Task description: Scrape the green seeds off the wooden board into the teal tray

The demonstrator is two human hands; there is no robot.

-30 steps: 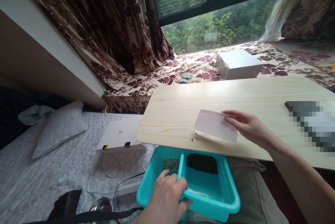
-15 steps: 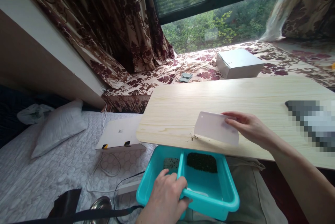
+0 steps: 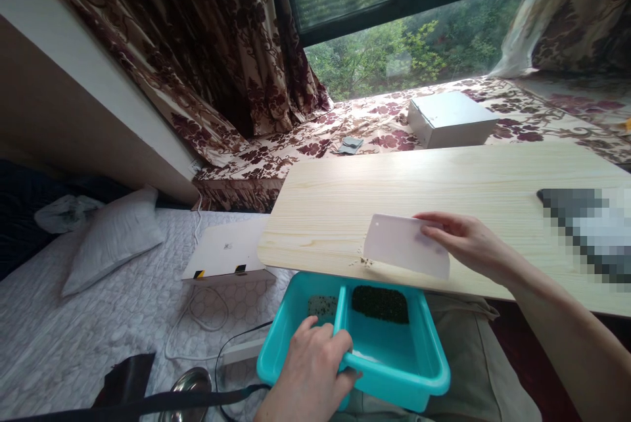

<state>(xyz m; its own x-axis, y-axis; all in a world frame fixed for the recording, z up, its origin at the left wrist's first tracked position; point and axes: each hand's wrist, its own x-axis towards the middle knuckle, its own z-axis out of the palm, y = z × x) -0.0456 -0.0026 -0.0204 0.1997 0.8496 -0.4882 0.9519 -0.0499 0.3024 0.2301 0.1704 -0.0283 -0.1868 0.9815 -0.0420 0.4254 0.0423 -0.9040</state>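
Observation:
My right hand [image 3: 456, 238] pinches a translucent white plastic scraper [image 3: 407, 246] at its right end, tilted on the pale wooden table [image 3: 340, 198]. Small crumbs [image 3: 365, 261] lie by the scraper's lower left corner, close to the table's front edge. My left hand [image 3: 318, 363] grips a turquoise two-compartment tub [image 3: 436, 369] at its near rim, where the divider meets it. The tub sits below the table edge. In its right compartment is a pile of dark green-black grains [image 3: 380, 304]; the left compartment has a pale patch with dark specks [image 3: 323, 305], partly behind my fingers.
A white box [image 3: 451, 119] stands on the floral window seat beside a folded grey-green cloth [image 3: 350, 145]. On the bed at left are another white box [image 3: 224, 248], a pillow [image 3: 116, 238], cables and a metal bowl [image 3: 190, 389]. A blurred dark device [image 3: 591, 238] lies at the table's right.
The scraper has shifted slightly left and down on the table, and its tilt differs a little. The crumbs beside it lie slightly differently. My left hand keeps its grip on the tub.

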